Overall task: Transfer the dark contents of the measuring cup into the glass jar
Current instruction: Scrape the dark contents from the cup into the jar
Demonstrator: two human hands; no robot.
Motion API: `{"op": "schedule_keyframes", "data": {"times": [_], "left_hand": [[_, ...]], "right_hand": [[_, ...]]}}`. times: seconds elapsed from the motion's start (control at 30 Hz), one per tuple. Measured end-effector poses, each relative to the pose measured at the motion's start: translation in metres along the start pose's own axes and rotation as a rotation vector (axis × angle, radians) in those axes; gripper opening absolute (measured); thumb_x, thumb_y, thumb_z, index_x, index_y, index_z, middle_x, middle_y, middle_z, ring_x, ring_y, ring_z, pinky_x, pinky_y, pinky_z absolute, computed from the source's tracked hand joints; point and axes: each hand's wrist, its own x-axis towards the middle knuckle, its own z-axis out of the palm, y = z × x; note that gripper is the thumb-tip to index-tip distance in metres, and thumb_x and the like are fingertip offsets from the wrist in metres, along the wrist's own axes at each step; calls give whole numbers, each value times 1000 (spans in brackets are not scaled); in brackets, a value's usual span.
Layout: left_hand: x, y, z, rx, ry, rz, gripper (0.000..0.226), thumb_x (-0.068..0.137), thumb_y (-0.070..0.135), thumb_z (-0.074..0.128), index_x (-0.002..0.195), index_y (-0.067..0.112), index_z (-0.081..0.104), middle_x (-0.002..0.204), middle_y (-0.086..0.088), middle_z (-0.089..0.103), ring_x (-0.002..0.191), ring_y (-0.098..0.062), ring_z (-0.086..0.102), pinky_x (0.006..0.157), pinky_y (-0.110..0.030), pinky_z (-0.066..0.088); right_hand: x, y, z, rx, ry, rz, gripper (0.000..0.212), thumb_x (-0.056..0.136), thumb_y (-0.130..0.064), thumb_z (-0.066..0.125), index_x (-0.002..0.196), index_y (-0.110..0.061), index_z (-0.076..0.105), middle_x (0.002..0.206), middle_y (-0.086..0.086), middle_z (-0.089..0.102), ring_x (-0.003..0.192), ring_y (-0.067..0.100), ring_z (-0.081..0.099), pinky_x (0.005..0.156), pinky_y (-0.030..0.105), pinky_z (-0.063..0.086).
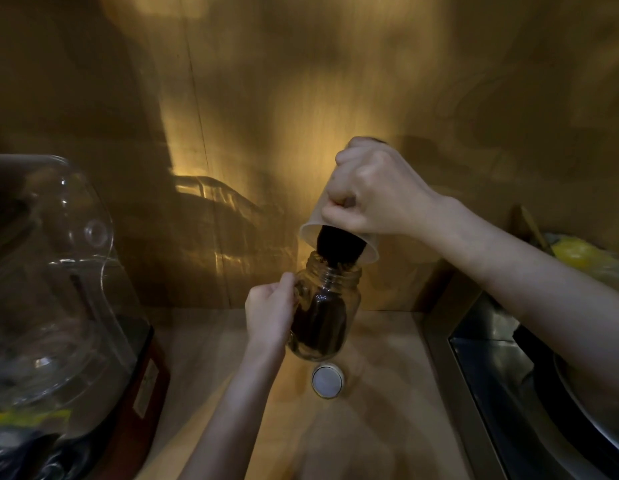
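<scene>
We are tipping the measuring cup (339, 233) steeply, mouth down over the open neck of the glass jar (323, 313), and the dark contents (335, 249) are sliding out in a thick column into the jar, which is already looking more than half full of dark stuff. Our right hand (374, 194) is wrapping closed around the cup's upturned body, fingers curled tight. Our left hand (270, 311) is closing on the jar's side, seemingly at a handle, steadying it on the wooden counter (380, 427).

We are judging the cup to be light, thin and slightly flexible, so gripping it mid-wall without squeezing suits it best. The jar is stiff, smooth, breakable, and growing heavier; holding it low and firm is keeping it from tipping.

The jar's lid (328, 381) is lying just in front of it. A clear blender housing (55, 289) is standing at the left, and a sink (529, 382) is sitting at the right.
</scene>
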Motion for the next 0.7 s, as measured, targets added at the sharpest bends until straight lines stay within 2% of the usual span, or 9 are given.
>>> {"op": "schedule_keyframes", "data": {"times": [0.1, 0.43, 0.7], "left_hand": [[2, 0, -1, 10, 24, -4, 30, 75, 31, 54, 50, 14, 50, 55, -7, 38, 56, -23, 34, 55, -32, 27], [0, 2, -5, -18, 19, 8, 35, 79, 27, 53, 46, 15, 49, 47, -1, 37, 49, -15, 34, 52, -30, 28], [3, 3, -6, -26, 18, 4, 32, 78, 27, 53, 50, 14, 50, 49, -2, 37, 51, -16, 33, 53, -31, 27]], "right_hand": [[1, -1, -2, -2, 9, -16, 32, 74, -10, 56, 43, -7, 55, 39, 7, 53, 42, 22, 46, 57, 37, 49], [4, -3, -3, 15, 26, -14, 33, 75, -10, 55, 42, -9, 52, 37, 7, 51, 42, 20, 42, 56, 35, 47], [7, -4, -3, -6, 22, -38, 34, 75, -10, 57, 41, -7, 52, 38, 7, 51, 42, 21, 42, 55, 36, 46]]}}
